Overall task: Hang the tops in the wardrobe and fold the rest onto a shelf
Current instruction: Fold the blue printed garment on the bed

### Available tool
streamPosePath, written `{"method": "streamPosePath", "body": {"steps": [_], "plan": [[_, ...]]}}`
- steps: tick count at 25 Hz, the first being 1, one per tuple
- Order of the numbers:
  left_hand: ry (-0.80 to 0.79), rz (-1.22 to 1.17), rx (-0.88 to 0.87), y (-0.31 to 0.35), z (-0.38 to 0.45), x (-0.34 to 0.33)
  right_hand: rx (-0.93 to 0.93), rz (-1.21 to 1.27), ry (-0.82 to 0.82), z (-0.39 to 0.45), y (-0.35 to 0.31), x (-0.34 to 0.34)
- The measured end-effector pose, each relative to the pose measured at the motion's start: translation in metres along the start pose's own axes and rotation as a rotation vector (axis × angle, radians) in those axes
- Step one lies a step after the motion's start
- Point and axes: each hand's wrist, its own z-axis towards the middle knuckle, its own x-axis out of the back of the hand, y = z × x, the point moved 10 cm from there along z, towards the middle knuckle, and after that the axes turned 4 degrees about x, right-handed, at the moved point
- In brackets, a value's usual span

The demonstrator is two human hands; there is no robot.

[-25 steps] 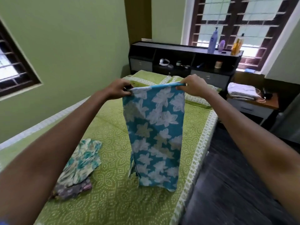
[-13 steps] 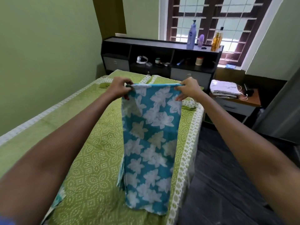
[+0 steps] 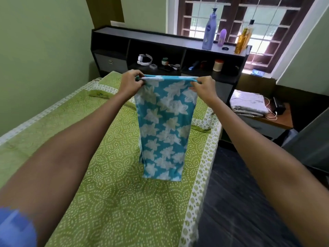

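A teal garment with white and pale green flowers hangs straight down above the bed, folded lengthwise into a narrow strip. My left hand grips its top left corner and my right hand grips the top right corner, stretching the upper edge flat between them. The lower end hangs just over the green bedspread. No wardrobe or hanger is in view.
A dark headboard shelf unit with bottles and small items stands behind the bed. A bedside table at right holds a folded pale cloth. Dark floor lies right of the bed. Green walls enclose the left.
The view swung left and forward, so the floral garment pile on the bed has left the frame. The teal garment is held higher, its lower end lifted off the bed edge.
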Motion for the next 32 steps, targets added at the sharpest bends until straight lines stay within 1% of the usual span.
{"method": "streamPosePath", "body": {"steps": [3, 6, 9, 11, 12, 13, 14, 18, 20, 21, 22, 24, 25, 26, 27, 28, 29, 30, 32], "plan": [[0.069, -0.040, -0.034, 0.006, 0.018, -0.005, 0.098, -0.071, 0.076, 0.018, -0.007, 0.013], [0.121, -0.099, -0.102, 0.004, 0.005, -0.006, 0.229, -0.173, 0.105, 0.003, -0.016, 0.019], [0.160, -0.187, -0.147, -0.012, -0.052, -0.003, 0.369, -0.162, 0.149, -0.062, -0.009, 0.015], [0.138, -0.223, -0.184, -0.029, -0.114, -0.009, 0.431, -0.153, 0.164, -0.131, 0.010, 0.004], [0.111, -0.231, -0.185, -0.042, -0.147, -0.018, 0.442, -0.152, 0.142, -0.167, 0.024, -0.005], [0.066, -0.235, -0.160, -0.061, -0.184, -0.030, 0.421, -0.155, 0.090, -0.206, 0.044, -0.020], [0.007, -0.233, -0.098, -0.085, -0.221, -0.046, 0.371, -0.167, 0.016, -0.243, 0.070, -0.039], [-0.324, -0.188, 0.267, -0.185, -0.368, -0.124, 0.024, -0.263, -0.377, -0.390, 0.190, -0.125], [-0.451, -0.160, 0.379, -0.221, -0.433, -0.154, -0.102, -0.337, -0.556, -0.451, 0.230, -0.153], [-0.487, -0.151, 0.426, -0.236, -0.464, -0.163, -0.128, -0.382, -0.592, -0.478, 0.243, -0.162], [-0.518, -0.139, 0.474, -0.250, -0.492, -0.172, -0.146, -0.400, -0.591, -0.501, 0.250, -0.167], [-0.554, -0.112, 0.577, -0.278, -0.545, -0.185, -0.176, -0.375, -0.567, -0.543, 0.261, -0.175], [-0.577, -0.103, 0.624, -0.291, -0.568, -0.191, -0.190, -0.361, -0.592, -0.566, 0.271, -0.180], [-0.633, -0.092, 0.665, -0.302, -0.590, -0.200, -0.229, -0.361, -0.666, -0.590, 0.284, -0.188], [-0.719, -0.059, 0.690, -0.310, -0.610, -0.209, -0.310, -0.363, -0.775, -0.613, 0.301, -0.196], [-0.802, -0.007, 0.705, -0.317, -0.626, -0.217, -0.397, -0.397, -0.900, -0.633, 0.316, -0.202], [-0.851, 0.042, 0.736, -0.326, -0.637, -0.224, -0.446, -0.437, -0.978, -0.643, 0.328, -0.208], [-0.854, 0.062, 0.782, -0.332, -0.639, -0.228, -0.457, -0.471, -0.995, -0.641, 0.335, -0.214], [-0.787, 0.010, 0.860, -0.340, -0.624, -0.238, -0.451, -0.479, -0.929, -0.614, 0.337, -0.232]]}}
